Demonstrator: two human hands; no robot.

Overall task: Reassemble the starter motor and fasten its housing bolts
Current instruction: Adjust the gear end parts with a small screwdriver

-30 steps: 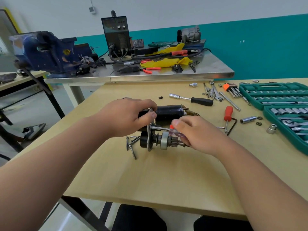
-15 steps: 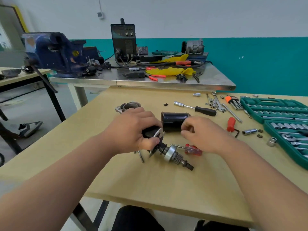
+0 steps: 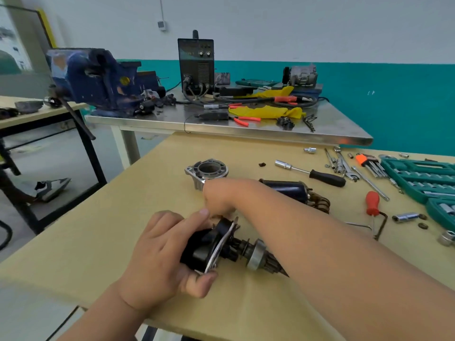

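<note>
White wall (image 3: 295, 25) above a teal band (image 3: 406, 107), steel table (image 3: 221, 129) behind the wooden bench (image 3: 110, 230), grey floor (image 3: 61, 153).

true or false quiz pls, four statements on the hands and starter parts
1. The left hand grips the black starter assembly with steel plate and pinion gear. True.
2. The grey aluminium nose housing is fitted over the pinion. False: it stands apart on the tan wooden table.
3. The right hand holds the red-handled screwdriver. False: it lies on the table.
4. The black cylindrical motor body lies on the table beyond the right forearm. True.
</note>
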